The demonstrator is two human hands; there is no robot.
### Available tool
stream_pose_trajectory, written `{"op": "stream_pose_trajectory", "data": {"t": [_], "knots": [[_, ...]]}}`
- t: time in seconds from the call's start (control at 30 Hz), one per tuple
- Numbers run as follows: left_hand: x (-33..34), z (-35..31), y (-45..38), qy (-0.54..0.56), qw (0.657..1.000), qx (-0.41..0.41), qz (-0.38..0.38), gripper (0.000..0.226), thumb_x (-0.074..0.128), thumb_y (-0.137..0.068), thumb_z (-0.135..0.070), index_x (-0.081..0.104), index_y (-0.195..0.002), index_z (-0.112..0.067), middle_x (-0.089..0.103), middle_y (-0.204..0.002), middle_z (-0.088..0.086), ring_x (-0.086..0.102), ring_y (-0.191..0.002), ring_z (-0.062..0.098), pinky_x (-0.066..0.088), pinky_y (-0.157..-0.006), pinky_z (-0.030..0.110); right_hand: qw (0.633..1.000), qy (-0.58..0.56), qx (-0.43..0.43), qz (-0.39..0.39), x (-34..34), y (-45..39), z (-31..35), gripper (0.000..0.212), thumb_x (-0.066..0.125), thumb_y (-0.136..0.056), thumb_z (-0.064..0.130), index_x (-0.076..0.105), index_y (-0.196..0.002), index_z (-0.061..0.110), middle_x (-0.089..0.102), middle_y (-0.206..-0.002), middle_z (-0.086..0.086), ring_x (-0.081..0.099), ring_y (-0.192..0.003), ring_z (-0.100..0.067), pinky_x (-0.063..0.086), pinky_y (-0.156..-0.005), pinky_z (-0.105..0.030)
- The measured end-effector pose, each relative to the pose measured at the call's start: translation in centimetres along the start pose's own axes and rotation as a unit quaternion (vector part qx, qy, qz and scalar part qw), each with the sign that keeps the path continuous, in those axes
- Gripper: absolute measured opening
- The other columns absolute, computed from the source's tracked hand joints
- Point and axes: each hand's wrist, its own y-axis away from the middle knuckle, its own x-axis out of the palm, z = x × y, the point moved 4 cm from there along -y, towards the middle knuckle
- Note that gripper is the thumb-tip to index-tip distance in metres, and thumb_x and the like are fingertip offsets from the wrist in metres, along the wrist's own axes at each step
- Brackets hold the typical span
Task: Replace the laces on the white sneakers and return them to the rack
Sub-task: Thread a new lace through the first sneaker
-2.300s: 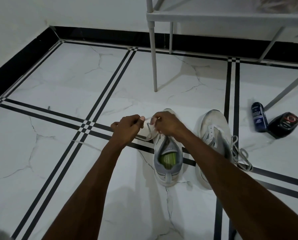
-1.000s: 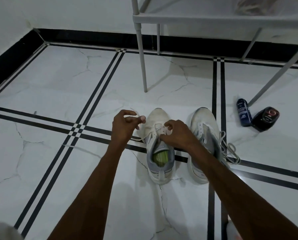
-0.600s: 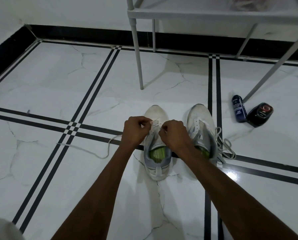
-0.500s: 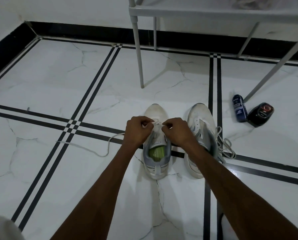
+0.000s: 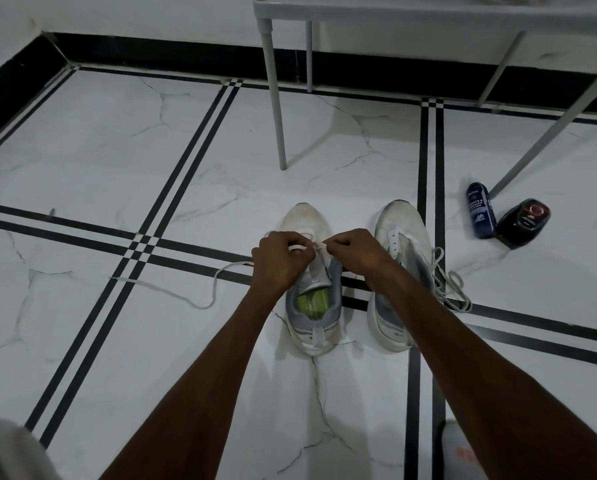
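White marble-patterned floor (image 5: 82, 341) with black inlay stripes carries two white sneakers, set side by side with toes pointing to the far wall. Left sneaker (image 5: 312, 317): grey collar, green insole showing, heel toward the viewer. Both hands meet over its eyelet area. Left hand (image 5: 279, 261): fingers curled, pinching a white lace (image 5: 200, 299) near the top of the tongue; the free length of that lace trails off to the left, loops on the floor and ends across the black stripes. Right hand (image 5: 354, 251): fingers curled, pinching a short piece of the same lace just beside the left hand's fingertips; the two hands nearly touch. Right sneaker (image 5: 399, 233): stands just right of the first, partly hidden behind the right forearm, with a loose grey-white lace (image 5: 453, 289) heaped against its right side. Farther right, two items lie on the floor touching each other: a dark blue spray can (image 5: 481, 209) on its side and a black bottle (image 5: 524, 221) with a red mark on its cap. White rack (image 5: 394, 10): its lowest shelf edge runs along the far top, with thin legs coming down to the floor beyond the sneakers. At the near right edge, a pale object with orange marks; what it is cannot be told.
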Motion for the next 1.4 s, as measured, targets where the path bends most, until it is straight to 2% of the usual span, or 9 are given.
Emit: {"op": "stream_pose_trajectory", "data": {"t": [0.13,0.4,0.6,0.83,1.1,1.2,1.27,1.33,1.4], "knots": [[0.0,-0.1,0.2,-0.027,0.999,0.003,-0.021,0.017,0.061,-0.074,-0.045,0.074,-0.075,-0.034,0.077,-0.087,-0.011,0.071,-0.093,0.018,0.053,-0.089,0.045,1.000,-0.018,0.006,-0.001,-0.1,0.0,0.1,0.018,0.061,-0.088,0.012,0.077,-0.088,0.005,0.074,-0.094,-0.015,0.060,-0.078,-0.010,0.051,-0.067,-0.027],[0.3,-0.1,0.5,-0.065,0.997,-0.007,-0.052,0.010,0.069,-0.084,-0.035,0.069,-0.074,-0.036,0.076,-0.089,-0.011,0.069,-0.094,0.018,0.048,-0.092,0.042,0.999,-0.045,0.000,-0.003,0.1,-0.3,-0.2,0.016,0.065,-0.083,0.015,0.077,-0.085,0.005,0.072,-0.098,-0.020,0.063,-0.078,-0.013,0.060,-0.081,-0.042],[0.7,-0.5,0.5,-0.090,0.993,-0.016,-0.077,0.013,0.066,-0.088,-0.040,0.073,-0.080,-0.032,0.076,-0.092,-0.009,0.068,-0.097,0.018,0.044,-0.090,0.038,0.997,-0.079,0.008,0.012,0.5,0.0,-0.1,0.009,0.072,-0.084,0.022,0.080,-0.081,0.018,0.077,-0.087,-0.004,0.072,-0.088,-0.015,0.060,-0.081,-0.033],[0.7,0.1,1.3,-0.068,0.989,-0.001,-0.134,0.021,0.074,-0.082,-0.040,0.066,-0.095,-0.026,0.058,-0.107,-0.002,0.048,-0.108,0.024,0.042,-0.088,0.042,0.991,-0.123,0.053,0.010,0.6,0.2,0.5,0.007,0.071,-0.087,0.008,0.073,-0.081,0.007,0.072,-0.081,-0.012,0.070,-0.077,-0.024,0.062,-0.072,-0.035],[1.6,-0.6,3.2,-0.128,0.985,-0.024,-0.113,0.033,0.057,-0.091,-0.049,0.073,-0.075,-0.025,0.058,-0.094,0.000,0.046,-0.099,0.026,0.024,-0.081,0.040,0.993,-0.083,0.049,0.074,-1.6,-0.5,2.1,0.009,0.055,-0.094,-0.003,0.064,-0.094,-0.004,0.068,-0.089,-0.023,0.072,-0.078,-0.033,0.063,-0.073,-0.041],[1.6,-0.7,3.4,-0.110,0.986,-0.018,-0.120,0.032,0.057,-0.091,-0.044,0.068,-0.067,-0.025,0.053,-0.087,-0.005,0.039,-0.091,0.018,0.021,-0.080,0.038,0.946,-0.216,0.013,-0.240,-8.3,-1.4,1.1,0.015,0.049,-0.097,0.000,0.058,-0.109,-0.004,0.065,-0.097,-0.018,0.070,-0.077,-0.028,0.063,-0.067,-0.035],[1.5,-0.6,3.6,-0.104,0.986,-0.016,-0.126,0.032,0.056,-0.092,-0.041,0.070,-0.069,-0.022,0.052,-0.085,-0.005,0.038,-0.090,0.016,0.020,-0.080,0.037,0.902,-0.139,-0.062,-0.404,-10.9,-0.8,1.0,0.013,0.048,-0.094,0.008,0.057,-0.104,0.007,0.063,-0.105,-0.014,0.067,-0.088,-0.027,0.060,-0.080,-0.043],[1.5,-0.4,3.7,-0.088,0.987,-0.007,-0.131,0.029,0.059,-0.092,-0.040,0.072,-0.073,-0.024,0.051,-0.086,-0.005,0.042,-0.092,0.017,0.019,-0.081,0.037,0.936,-0.025,-0.131,-0.325,-8.5,-0.2,1.6,0.024,0.056,-0.096,0.014,0.055,-0.119,0.014,0.059,-0.116,-0.006,0.063,-0.096,-0.020,0.056,-0.085,-0.038],[1.5,-0.5,3.6,-0.068,0.989,0.002,-0.130,0.024,0.061,-0.092,-0.040,0.074,-0.077,-0.025,0.052,-0.090,-0.004,0.046,-0.096,0.019,0.019,-0.082,0.036,0.975,0.089,-0.155,-0.130,-4.1,0.0,1.6,0.043,0.064,-0.094,0.018,0.053,-0.135,0.012,0.056,-0.124,-0.004,0.060,-0.104,-0.019,0.050,-0.090,-0.032]]}}
